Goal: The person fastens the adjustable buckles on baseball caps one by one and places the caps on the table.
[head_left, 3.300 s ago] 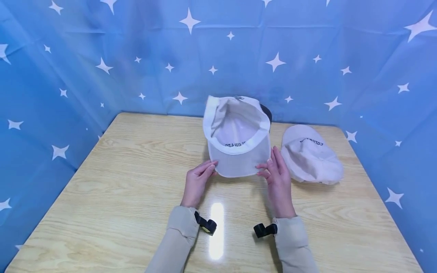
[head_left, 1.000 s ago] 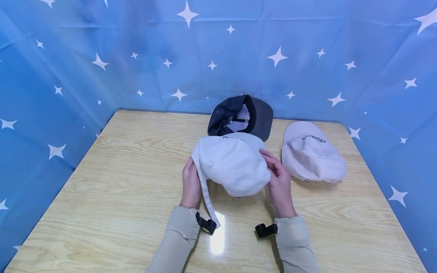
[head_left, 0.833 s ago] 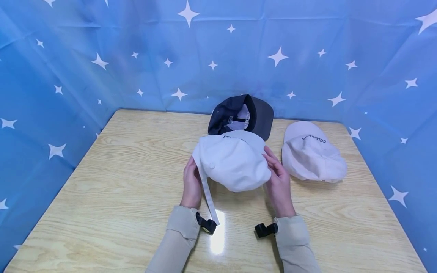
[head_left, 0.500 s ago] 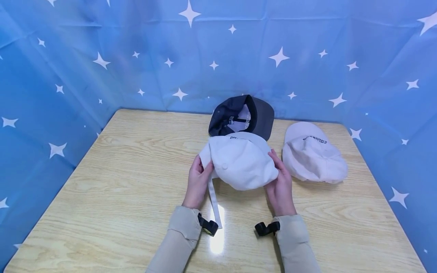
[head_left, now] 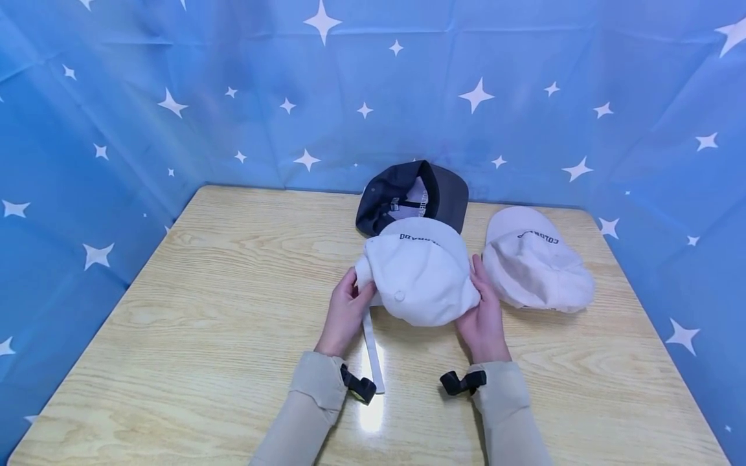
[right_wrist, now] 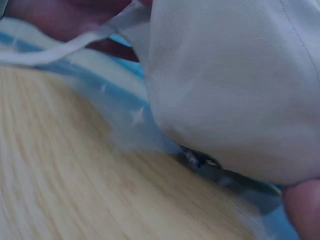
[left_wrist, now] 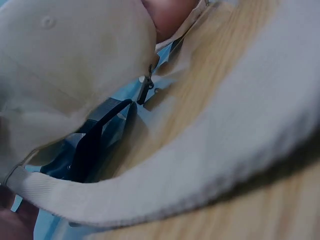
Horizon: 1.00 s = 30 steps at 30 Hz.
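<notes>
A white baseball cap (head_left: 422, 278) is held crown up in front of me, its brim and dark COLORADO lettering facing the back of the table. My left hand (head_left: 345, 310) pinches its left rear edge, thumb on top. At the opposite side my right hand (head_left: 485, 317) grips the edge of the crown. A long loose strap (head_left: 373, 353) hangs from the cap toward my left wrist; in the left wrist view this strap (left_wrist: 150, 197) curves close across the picture. The right wrist view shows the cap's crown (right_wrist: 235, 90) above the wood, with a fingertip at its lower edge.
Just behind the held cap, a dark navy cap (head_left: 379, 200) lies with its inside showing and its brim to the right. A second pale cap (head_left: 539, 265) lies at the right, close to my right hand. Blue star-printed cloth (head_left: 262, 97) hangs behind the wooden table (head_left: 204, 310).
The white cap has turned from inside showing to crown up. Over the last second it shifted slightly right, both hands with it, and more lettering shows. My left thumb came on top of its edge.
</notes>
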Tool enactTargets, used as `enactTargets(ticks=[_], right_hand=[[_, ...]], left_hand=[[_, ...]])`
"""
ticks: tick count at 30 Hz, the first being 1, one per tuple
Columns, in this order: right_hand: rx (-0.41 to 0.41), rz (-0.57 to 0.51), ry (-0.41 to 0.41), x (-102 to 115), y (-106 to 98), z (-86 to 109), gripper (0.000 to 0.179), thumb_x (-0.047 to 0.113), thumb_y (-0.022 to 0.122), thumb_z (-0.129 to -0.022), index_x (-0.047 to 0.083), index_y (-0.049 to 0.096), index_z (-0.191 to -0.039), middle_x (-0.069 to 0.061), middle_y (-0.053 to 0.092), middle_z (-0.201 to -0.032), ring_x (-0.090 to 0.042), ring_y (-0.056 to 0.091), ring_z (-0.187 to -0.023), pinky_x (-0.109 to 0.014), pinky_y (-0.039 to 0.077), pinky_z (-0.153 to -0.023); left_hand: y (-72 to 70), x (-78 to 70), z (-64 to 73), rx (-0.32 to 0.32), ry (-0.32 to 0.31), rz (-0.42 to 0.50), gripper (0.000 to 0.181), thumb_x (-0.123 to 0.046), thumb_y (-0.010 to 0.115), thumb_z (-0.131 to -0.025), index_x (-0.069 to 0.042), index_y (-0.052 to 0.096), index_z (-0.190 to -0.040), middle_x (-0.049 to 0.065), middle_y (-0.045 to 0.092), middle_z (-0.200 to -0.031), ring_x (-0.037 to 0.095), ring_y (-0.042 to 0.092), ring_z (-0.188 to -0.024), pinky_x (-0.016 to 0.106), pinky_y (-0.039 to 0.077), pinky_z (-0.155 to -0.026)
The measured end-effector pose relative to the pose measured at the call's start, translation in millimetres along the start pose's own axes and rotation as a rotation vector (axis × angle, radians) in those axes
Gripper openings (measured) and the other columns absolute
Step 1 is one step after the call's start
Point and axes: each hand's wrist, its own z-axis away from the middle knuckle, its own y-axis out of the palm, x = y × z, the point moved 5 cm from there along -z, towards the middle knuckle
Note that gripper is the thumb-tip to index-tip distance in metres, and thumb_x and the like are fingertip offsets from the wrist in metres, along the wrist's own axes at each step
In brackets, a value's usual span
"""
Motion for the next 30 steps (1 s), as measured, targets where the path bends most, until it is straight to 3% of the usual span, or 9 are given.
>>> enactTargets(ticks=[3, 7, 12, 16, 19, 21, 23, 26, 30], right_hand=[[-0.007, 0.063, 0.051, -3.8, 0.5, -2.3, 0.056, 0.017, 0.037, -0.097, 0.028, 0.008, -0.143, 0.004, 0.008, -0.148, -0.011, 0.015, -0.132, -0.027, 0.017, -0.105], [-0.073, 0.021, 0.137, -8.2, -2.2, -1.1, 0.063, 0.026, 0.042, -0.095, 0.02, 0.001, -0.143, -0.003, 0.008, -0.147, -0.015, 0.017, -0.132, -0.03, 0.018, -0.106], [-0.077, 0.107, 0.345, -15.8, -5.9, 3.3, 0.069, 0.036, 0.041, -0.094, 0.005, 0.002, -0.142, -0.013, 0.01, -0.146, -0.021, 0.02, -0.131, -0.035, 0.02, -0.105], [0.07, 0.213, 0.467, -17.6, -2.9, 10.9, 0.048, 0.035, 0.034, -0.097, 0.0, 0.034, -0.13, -0.016, 0.037, -0.134, -0.026, 0.036, -0.123, -0.044, 0.023, -0.103], [0.257, 0.3, 0.479, -16.9, 3.9, 18.6, 0.035, 0.02, 0.027, -0.099, 0.002, 0.044, -0.124, -0.013, 0.049, -0.124, -0.028, 0.044, -0.116, -0.048, 0.025, -0.101], [0.394, 0.377, 0.459, -18.3, 9.5, 22.4, 0.037, 0.006, 0.023, -0.098, 0.003, 0.036, -0.132, -0.014, 0.045, -0.128, -0.029, 0.042, -0.118, -0.047, 0.023, -0.102], [0.464, 0.474, 0.439, -21.1, 13.6, 24.9, 0.043, -0.003, 0.029, -0.095, 0.004, 0.027, -0.137, -0.015, 0.041, -0.132, -0.028, 0.039, -0.12, -0.043, 0.025, -0.102], [0.446, 0.61, 0.425, -26.1, 16.1, 24.8, 0.047, -0.005, 0.039, -0.092, 0.004, 0.026, -0.136, -0.015, 0.039, -0.131, -0.027, 0.039, -0.12, -0.039, 0.03, -0.1], [0.315, 0.69, 0.395, -28.0, 16.0, 20.2, 0.041, 0.003, 0.045, -0.092, 0.002, 0.032, -0.13, -0.014, 0.046, -0.119, -0.026, 0.051, -0.106, -0.039, 0.041, -0.09]], left_hand=[[-0.5, 0.4, 0.8, -0.012, 0.002, -0.009, 0.034, -0.026, 0.058, -0.087, -0.028, 0.051, -0.121, -0.003, 0.051, -0.121, 0.017, 0.053, -0.106, 0.031, 0.044, -0.086], [-2.7, 0.8, 1.5, -0.044, -0.008, -0.053, 0.035, -0.026, 0.056, -0.088, -0.033, 0.05, -0.122, -0.007, 0.049, -0.124, 0.013, 0.05, -0.11, 0.029, 0.042, -0.089], [-5.7, -11.6, 4.8, -0.105, -0.008, -0.078, 0.035, -0.011, 0.049, -0.091, -0.028, 0.05, -0.122, -0.008, 0.046, -0.128, 0.009, 0.041, -0.118, 0.028, 0.035, -0.096], [-6.2, -24.1, 8.8, -0.156, 0.003, -0.063, 0.034, -0.006, 0.046, -0.091, -0.023, 0.052, -0.12, -0.007, 0.048, -0.127, 0.007, 0.037, -0.121, 0.027, 0.03, -0.099], [-8.9, -16.4, 5.5, -0.184, 0.027, -0.009, 0.033, -0.003, 0.048, -0.09, -0.021, 0.055, -0.116, -0.006, 0.051, -0.123, 0.008, 0.042, -0.118, 0.028, 0.033, -0.097], [-11.1, -9.2, 2.2, -0.195, 0.041, 0.028, 0.034, 0.001, 0.047, -0.088, -0.021, 0.055, -0.114, -0.006, 0.052, -0.121, 0.009, 0.043, -0.116, 0.027, 0.035, -0.096], [-12.8, -3.4, -0.3, -0.202, 0.059, 0.063, 0.034, 0.002, 0.046, -0.088, -0.019, 0.055, -0.114, -0.004, 0.052, -0.122, 0.01, 0.044, -0.116, 0.027, 0.035, -0.096], [-13.5, 0.5, -2.0, -0.193, 0.068, 0.118, 0.031, -0.004, 0.047, -0.09, -0.017, 0.054, -0.117, 0.0, 0.053, -0.12, 0.014, 0.047, -0.112, 0.029, 0.038, -0.094], [-14.1, 4.2, -4.1, -0.17, 0.058, 0.197, 0.029, -0.019, 0.054, -0.09, -0.013, 0.052, -0.118, 0.006, 0.055, -0.114, 0.019, 0.051, -0.103, 0.031, 0.042, -0.088]])
